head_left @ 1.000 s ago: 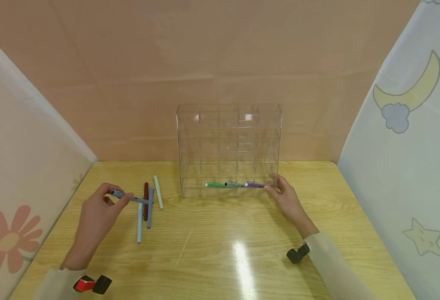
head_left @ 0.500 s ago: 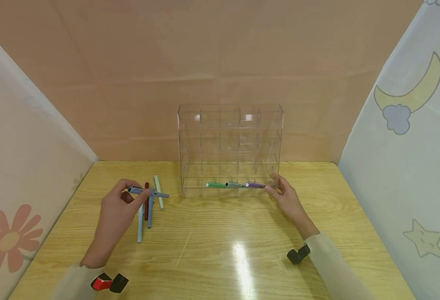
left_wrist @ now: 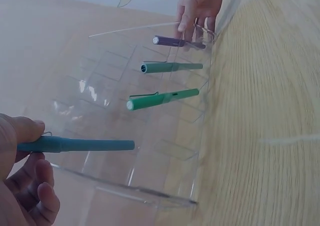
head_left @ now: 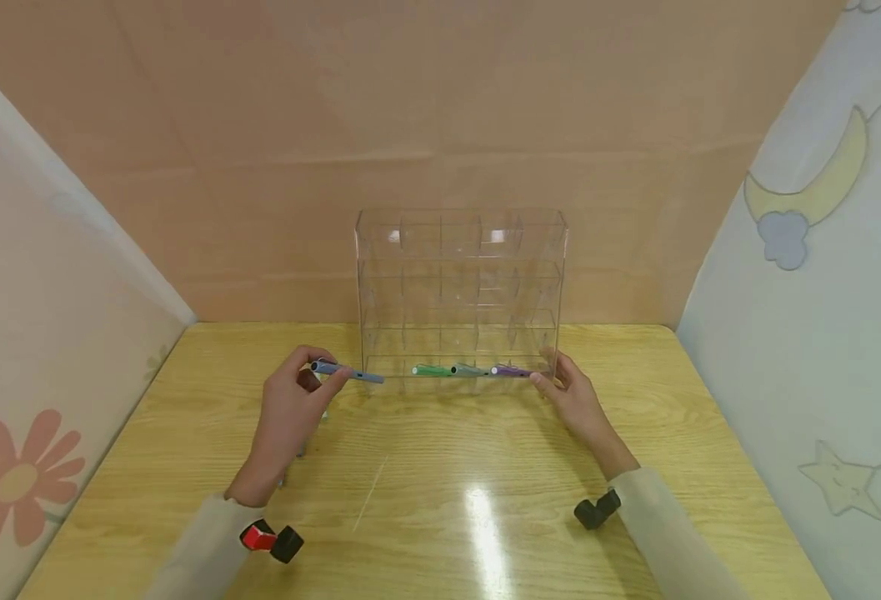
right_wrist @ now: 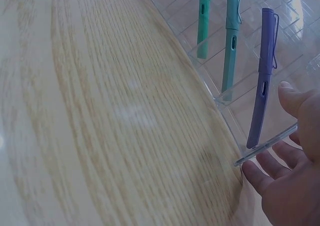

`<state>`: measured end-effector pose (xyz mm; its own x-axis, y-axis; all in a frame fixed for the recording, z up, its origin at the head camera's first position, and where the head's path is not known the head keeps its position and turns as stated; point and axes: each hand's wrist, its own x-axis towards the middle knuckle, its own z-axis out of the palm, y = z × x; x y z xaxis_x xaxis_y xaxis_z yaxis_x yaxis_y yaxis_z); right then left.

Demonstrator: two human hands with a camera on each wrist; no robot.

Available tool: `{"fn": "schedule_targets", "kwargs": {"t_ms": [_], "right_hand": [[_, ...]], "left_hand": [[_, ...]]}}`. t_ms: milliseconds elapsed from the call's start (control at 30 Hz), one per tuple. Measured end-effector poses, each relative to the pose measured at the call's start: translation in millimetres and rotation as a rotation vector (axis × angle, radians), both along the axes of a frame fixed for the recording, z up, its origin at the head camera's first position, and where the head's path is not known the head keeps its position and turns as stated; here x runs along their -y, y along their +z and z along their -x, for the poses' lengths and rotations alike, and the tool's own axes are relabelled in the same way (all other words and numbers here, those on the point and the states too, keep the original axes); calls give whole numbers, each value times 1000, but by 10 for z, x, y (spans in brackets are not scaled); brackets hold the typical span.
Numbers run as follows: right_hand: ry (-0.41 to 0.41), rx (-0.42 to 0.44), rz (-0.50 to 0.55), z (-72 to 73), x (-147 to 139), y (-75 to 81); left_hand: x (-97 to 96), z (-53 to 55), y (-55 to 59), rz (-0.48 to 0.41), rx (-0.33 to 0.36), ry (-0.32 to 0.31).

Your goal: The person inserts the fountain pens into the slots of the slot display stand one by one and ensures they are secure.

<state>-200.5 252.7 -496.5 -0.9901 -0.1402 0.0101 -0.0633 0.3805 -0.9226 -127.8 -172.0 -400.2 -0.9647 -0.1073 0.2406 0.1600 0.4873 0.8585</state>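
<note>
My left hand (head_left: 286, 417) pinches a blue-grey capped pen (head_left: 367, 377) between thumb and fingers, cap end toward the hand. The pen's free end overlaps the lower left corner of a clear acrylic rack (head_left: 460, 256); in the left wrist view its barrel (left_wrist: 95, 145) looks teal. My right hand (head_left: 578, 408) grips the rack's lower right edge, thumb in front and fingers round the side. Along the lowest tier lie a green pen (head_left: 431, 370), a grey-green pen (head_left: 470, 370) and a purple pen (head_left: 509, 371), the purple one closest to the right thumb.
Behind my left hand, more pens on the wooden table (head_left: 425, 467) are mostly hidden; the end of a blue pen (head_left: 301, 453) peeks out. The rack stands near the back wall (head_left: 275, 208), its upper tiers divided into compartments. Patterned side walls flank the table.
My left hand has carried the blue-grey pen rightward, from above the loose pens to the rack's lower left corner. The right hand stays on the rack.
</note>
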Motion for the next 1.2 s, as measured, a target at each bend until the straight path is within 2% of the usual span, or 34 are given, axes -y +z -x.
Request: {"fn": "schedule_targets", "kwargs": {"t_ms": [400, 733, 1033, 1200], "right_hand": [[5, -6, 18, -41, 42, -27], [5, -3, 30, -28, 50, -18], [5, -2, 30, -6, 65, -25], [-3, 11, 19, -10, 76, 0]], "left_hand": [[-238, 254, -133, -54, 26, -31], [-389, 439, -344, -98, 73, -65], [-457, 526, -461, -65, 94, -51], [-482, 547, -505, -39, 73, -42]]}}
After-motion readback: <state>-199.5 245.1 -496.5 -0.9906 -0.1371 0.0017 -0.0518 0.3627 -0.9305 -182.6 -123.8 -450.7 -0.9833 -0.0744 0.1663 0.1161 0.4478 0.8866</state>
